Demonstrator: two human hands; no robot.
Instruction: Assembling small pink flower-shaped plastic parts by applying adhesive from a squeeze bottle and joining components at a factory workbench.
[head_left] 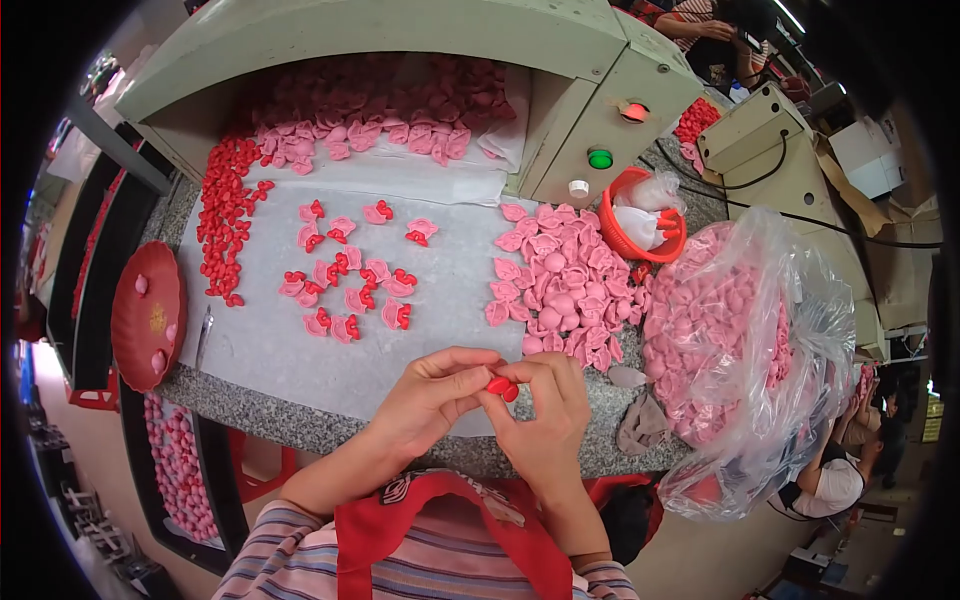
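Observation:
Close to the front edge of the worktable, a small glossy red bow-like piece (pixel 503 389) sits between the fingertips of both hands. My left hand (pixel 430 398) pinches it from one side with thumb and finger. My right hand (pixel 545 415) is closed on its other side; whether a pink part is hidden behind the fingers I cannot tell. Ahead of them, on white paper (pixel 270 350), lie several pink shell-like pieces with red bows attached (pixel 347 328). Loose pink pieces (pixel 560 285) are heaped to the right, and small red pieces (pixel 225 220) form a pile at the left.
A grey-green machine (pixel 400 30) with buttons stands behind, pink pieces under its hood. At right are a red basket (pixel 612 225) and a clear plastic bag (pixel 770 300) of pink pieces. A red dish (pixel 135 325) and a thin metal tool (pixel 205 330) lie left. Other people are beyond.

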